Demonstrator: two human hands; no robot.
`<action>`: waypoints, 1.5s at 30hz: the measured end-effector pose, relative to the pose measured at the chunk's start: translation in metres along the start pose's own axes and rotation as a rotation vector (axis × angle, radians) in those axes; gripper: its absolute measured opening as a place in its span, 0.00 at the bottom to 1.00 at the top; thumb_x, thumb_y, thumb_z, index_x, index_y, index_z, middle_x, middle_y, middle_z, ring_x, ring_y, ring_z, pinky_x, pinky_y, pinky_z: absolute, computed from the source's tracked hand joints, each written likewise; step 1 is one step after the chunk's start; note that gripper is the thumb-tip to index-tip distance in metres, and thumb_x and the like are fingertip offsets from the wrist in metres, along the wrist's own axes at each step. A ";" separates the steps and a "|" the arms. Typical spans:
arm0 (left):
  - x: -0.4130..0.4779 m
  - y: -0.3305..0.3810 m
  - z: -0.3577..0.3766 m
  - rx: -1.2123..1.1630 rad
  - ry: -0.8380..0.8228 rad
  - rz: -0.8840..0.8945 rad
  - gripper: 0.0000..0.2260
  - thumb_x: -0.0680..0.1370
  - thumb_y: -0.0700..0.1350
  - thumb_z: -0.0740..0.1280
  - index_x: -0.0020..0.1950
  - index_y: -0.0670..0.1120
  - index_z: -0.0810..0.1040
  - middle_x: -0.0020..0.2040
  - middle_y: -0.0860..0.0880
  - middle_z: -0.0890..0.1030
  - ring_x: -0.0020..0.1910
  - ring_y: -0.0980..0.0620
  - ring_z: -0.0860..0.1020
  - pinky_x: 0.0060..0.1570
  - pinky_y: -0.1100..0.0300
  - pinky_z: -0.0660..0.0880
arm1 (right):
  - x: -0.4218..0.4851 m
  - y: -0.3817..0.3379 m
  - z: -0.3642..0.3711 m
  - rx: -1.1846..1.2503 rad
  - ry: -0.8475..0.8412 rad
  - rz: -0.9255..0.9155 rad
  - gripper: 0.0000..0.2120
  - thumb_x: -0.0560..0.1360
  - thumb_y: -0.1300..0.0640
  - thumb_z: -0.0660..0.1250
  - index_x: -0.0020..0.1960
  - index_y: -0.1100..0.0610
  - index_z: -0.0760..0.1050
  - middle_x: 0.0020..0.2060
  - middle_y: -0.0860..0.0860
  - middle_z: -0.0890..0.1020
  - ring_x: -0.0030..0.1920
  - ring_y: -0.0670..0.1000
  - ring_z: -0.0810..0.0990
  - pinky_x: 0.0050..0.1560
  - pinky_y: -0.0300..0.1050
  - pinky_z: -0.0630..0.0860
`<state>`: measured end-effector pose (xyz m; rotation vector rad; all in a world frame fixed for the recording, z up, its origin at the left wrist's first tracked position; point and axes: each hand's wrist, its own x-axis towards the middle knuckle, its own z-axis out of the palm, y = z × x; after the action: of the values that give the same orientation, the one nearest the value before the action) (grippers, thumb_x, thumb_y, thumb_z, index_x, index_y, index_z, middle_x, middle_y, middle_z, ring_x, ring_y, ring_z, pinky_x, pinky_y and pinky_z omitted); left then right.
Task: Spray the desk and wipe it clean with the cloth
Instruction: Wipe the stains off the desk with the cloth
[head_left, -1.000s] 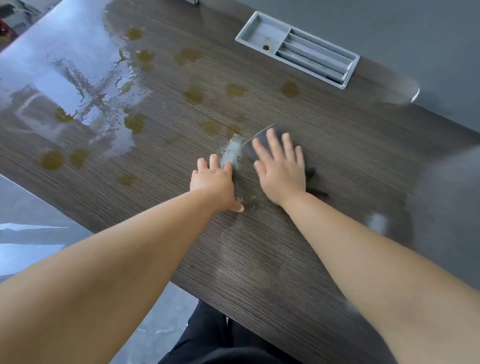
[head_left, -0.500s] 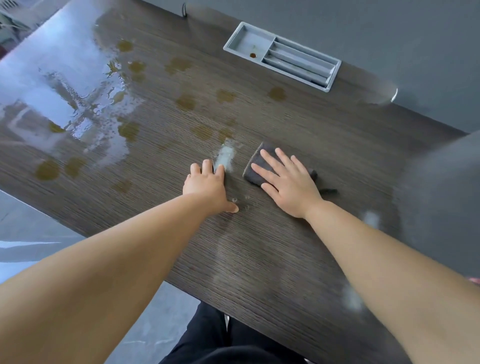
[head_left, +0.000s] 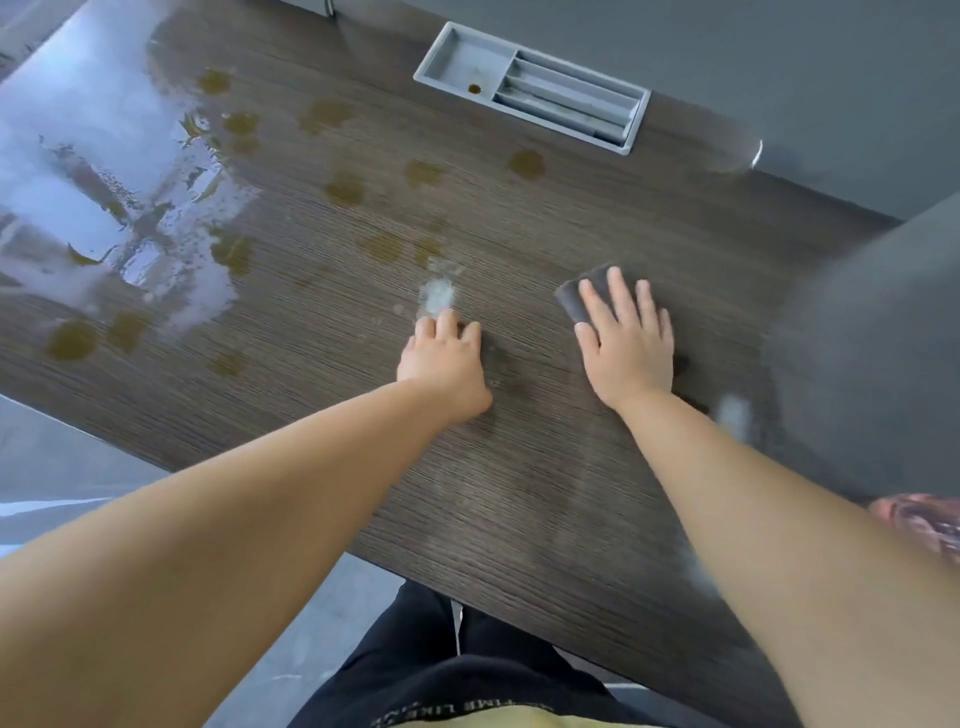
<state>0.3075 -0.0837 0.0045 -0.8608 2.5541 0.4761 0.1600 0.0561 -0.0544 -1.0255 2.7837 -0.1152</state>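
The dark wood-grain desk (head_left: 519, 493) fills the head view. My right hand (head_left: 626, 343) lies flat with straight fingers on a dark grey cloth (head_left: 574, 299), pressing it to the desk right of centre. My left hand (head_left: 444, 364) rests palm down on the desk to the left of it, fingers against the surface. A white foamy patch of spray (head_left: 437, 297) sits just beyond my left fingertips. Several brownish stains (head_left: 343, 189) dot the far left half, beside a wet glossy area (head_left: 130, 223). No spray bottle is in view.
A grey recessed tray with slots (head_left: 532, 88) is set into the desk's far edge, with a brown spot in its left compartment. A grey panel (head_left: 883, 338) rises at the right. The desk's near edge runs diagonally above my dark trousers (head_left: 467, 670). Another small white patch (head_left: 735, 415) lies near my right forearm.
My right hand has slid the cloth to the right, away from the foamy patch and my left hand. My left hand has stayed in place on the desk.
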 end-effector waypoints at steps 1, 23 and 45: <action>-0.001 0.006 0.002 -0.014 -0.004 0.017 0.30 0.74 0.51 0.66 0.72 0.47 0.59 0.71 0.45 0.59 0.70 0.43 0.57 0.62 0.51 0.66 | -0.006 -0.008 0.001 0.030 0.023 0.152 0.24 0.82 0.45 0.49 0.77 0.45 0.53 0.78 0.49 0.50 0.77 0.58 0.48 0.73 0.60 0.49; 0.004 0.003 0.001 -0.093 -0.086 0.065 0.27 0.76 0.51 0.63 0.74 0.50 0.61 0.73 0.49 0.59 0.71 0.45 0.57 0.66 0.49 0.67 | -0.001 0.023 -0.002 -0.084 -0.004 -0.335 0.24 0.80 0.45 0.48 0.75 0.46 0.61 0.76 0.51 0.59 0.75 0.60 0.58 0.70 0.63 0.59; 0.130 -0.069 -0.083 0.059 0.022 0.121 0.45 0.63 0.67 0.71 0.73 0.52 0.59 0.74 0.46 0.55 0.73 0.43 0.51 0.70 0.48 0.56 | 0.095 -0.064 -0.011 -0.042 -0.054 -0.141 0.23 0.82 0.45 0.44 0.77 0.42 0.50 0.78 0.47 0.49 0.77 0.55 0.46 0.74 0.57 0.48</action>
<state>0.2344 -0.2366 0.0015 -0.6968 2.6372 0.4270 0.1277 -0.0537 -0.0478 -1.2164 2.6754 -0.0462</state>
